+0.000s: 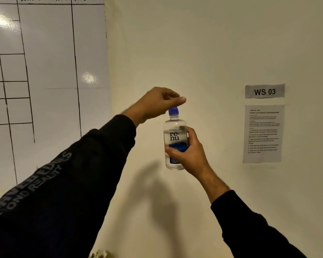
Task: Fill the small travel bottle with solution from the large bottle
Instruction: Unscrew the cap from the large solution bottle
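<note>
So the person has the large bottle [175, 142] of Renu contact lens solution held up in mid-air in front of a cream wall, upright, long axis running straight 12-to-6. The right hand [189, 155] comes in from about 4 o'clock and wraps the lower body of the bottle, thumb across the blue label, fingers curled round the back, so it's clamped on firmly. The left hand [158, 103] reaches over from 10 o'clock and sits directly on top, fingertips pinching down on the blue cap [173, 111]. That's the bit that matters: the cap is right at 12 o'clock off the gripping hand, lined up on the bottle's axis, so a twist about that vertical line looks like the next thing, with the right hand as the anchor. The cap seems fully seated, so pouring looks a long way off. The small travel bottle isn't anywhere in view. Off at 3 o'clock there's a "WS 03" sign [264, 91] with an instruction sheet [263, 134] taped under it, and a whiteboard grid [45, 71] fills the 9-to-11 side.
</note>
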